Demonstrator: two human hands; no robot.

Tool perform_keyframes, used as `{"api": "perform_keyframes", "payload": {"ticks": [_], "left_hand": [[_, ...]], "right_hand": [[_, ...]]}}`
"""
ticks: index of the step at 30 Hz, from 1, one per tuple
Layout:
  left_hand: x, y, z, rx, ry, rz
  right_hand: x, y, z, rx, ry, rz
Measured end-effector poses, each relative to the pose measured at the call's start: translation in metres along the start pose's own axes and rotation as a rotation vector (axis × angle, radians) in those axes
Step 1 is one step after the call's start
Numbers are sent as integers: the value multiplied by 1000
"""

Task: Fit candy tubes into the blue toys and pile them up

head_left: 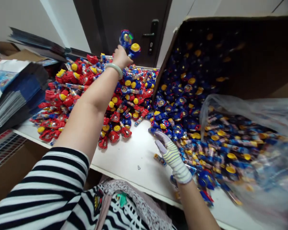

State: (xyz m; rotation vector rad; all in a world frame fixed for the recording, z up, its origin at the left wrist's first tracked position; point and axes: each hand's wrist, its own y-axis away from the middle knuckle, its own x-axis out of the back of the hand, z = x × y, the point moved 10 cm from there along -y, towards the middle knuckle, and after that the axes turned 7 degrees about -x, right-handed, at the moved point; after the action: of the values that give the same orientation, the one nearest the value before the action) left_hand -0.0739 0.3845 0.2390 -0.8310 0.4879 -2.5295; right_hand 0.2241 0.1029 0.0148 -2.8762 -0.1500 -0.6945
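Observation:
My left hand (122, 58), bare with a pale bangle at the wrist, is stretched far forward above the pile. It is closed on blue toys (126, 38) with round heads, one of them with a yellow knob. Beneath it spreads a heap of red and blue toys (69, 76) with yellow knobs and slim printed tubes. My right hand (171, 155) wears a striped glove and hovers low over the table, thumb and fingers apart. Its fingertips are by a dark blue piece (153, 131) at the edge of the blue toys. A small printed tube (160, 159) shows beside the palm.
On the right, a tipped cardboard box (168, 57) spills blue toys onto the white table (124, 159). A clear plastic bag (249, 107) with printed tubes (240, 140) lies before it. Stacked flat printed cards (9, 108) stand left. Behind is a dark door (124, 16).

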Motion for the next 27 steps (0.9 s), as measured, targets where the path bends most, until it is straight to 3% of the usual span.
{"api": "perform_keyframes", "payload": {"ticks": [1, 3, 5, 6, 8, 10, 11, 13, 14, 15, 17, 21, 23, 27], "left_hand": [[4, -7, -1, 14, -78, 6], [2, 0, 7, -85, -195, -8], [-24, 41, 18, -288, -250, -140], [-46, 75, 22, -397, -222, -273], [-97, 175, 24, -579, -83, -660], [-138, 303, 22, -723, 75, -1134], [-149, 358, 19, -763, 119, -1264], [-165, 437, 15, -835, 101, -1343], [-172, 458, 14, -852, 70, -1312], [-178, 468, 13, -851, 40, -1259], [-187, 457, 9, -785, 3, -1115], [-191, 386, -9, -598, -156, -858], [-199, 373, -8, -617, -231, -858], [-222, 394, 10, -746, -320, -905]], "right_hand": [[6, 8, 11, -40, -13, 14], [26, 25, 34, -125, -31, 56], [53, 44, 57, -203, -13, 124], [68, 54, 66, -233, 33, 167], [91, 69, 77, -278, 207, 220], [91, 75, 81, -299, 437, 153], [82, 74, 81, -301, 550, 71], [55, 68, 80, -292, 746, -126], [42, 63, 78, -289, 834, -204], [31, 57, 76, -292, 909, -260], [16, 46, 74, -312, 1028, -325], [-4, 30, 80, -336, 1146, -378], [-11, 23, 87, -355, 1146, -366], [-9, 23, 99, -415, 1142, -314]]}}
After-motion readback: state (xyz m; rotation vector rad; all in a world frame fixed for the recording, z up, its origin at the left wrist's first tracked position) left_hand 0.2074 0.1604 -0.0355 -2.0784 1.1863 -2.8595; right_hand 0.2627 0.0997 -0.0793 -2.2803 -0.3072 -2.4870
